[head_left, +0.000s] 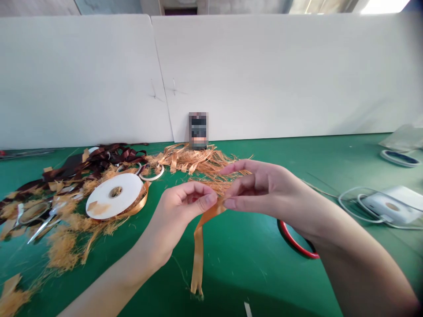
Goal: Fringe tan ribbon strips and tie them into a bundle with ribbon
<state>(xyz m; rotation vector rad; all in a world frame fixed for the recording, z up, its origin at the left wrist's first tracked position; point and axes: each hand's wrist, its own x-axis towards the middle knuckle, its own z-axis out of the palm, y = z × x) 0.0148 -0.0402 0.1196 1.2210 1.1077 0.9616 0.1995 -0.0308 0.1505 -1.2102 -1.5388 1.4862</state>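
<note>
A strip of golden-tan ribbon (198, 253) hangs from between my two hands, its lower end frayed near the green table. My left hand (185, 207) pinches it between thumb and forefinger. Close beside it, my right hand (257, 187) also has thumb and forefinger closed on the ribbon's upper part, with another finger raised. Just behind the hands lies a pile of cut, fringed golden ribbon pieces (194, 158). Left of my left hand, a white spool (104, 200) wound with the same ribbon lies tilted.
Scissors (44, 224) lie among frayed fibre at left, before dark brown ribbon (69, 169). A red ring (294, 242) is partly under my right forearm. A white device with a cable (393, 204) sits at right. White boards (280, 79) stand behind the green table (244, 251).
</note>
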